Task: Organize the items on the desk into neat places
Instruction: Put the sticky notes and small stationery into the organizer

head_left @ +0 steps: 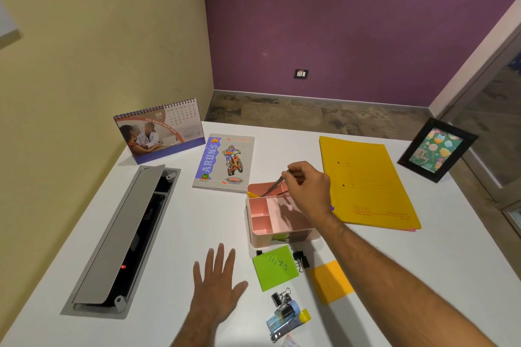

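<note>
A pink desk organizer (263, 229) with several compartments stands mid-desk. My right hand (307, 189) hovers over it and pinches a thin dark pen (275, 185), whose tip slants down into the organizer's back compartment beside a yellow item (253, 194). Flat on the white desk (197, 228) lies my left hand (218, 282), fingers spread, holding nothing. In front of the organizer lie a green sticky note (275, 267), an orange sticky note (331, 280), black binder clips (301, 259), more clips (283, 301) and a blue-and-yellow stapler (287, 321).
A notebook with a motorbike cover (224, 162) and a desk calendar (160, 132) stand at the back left. An open cable tray (124, 239) is set into the desk's left side. A yellow folder (366, 180) and a black photo frame (438, 149) sit to the right.
</note>
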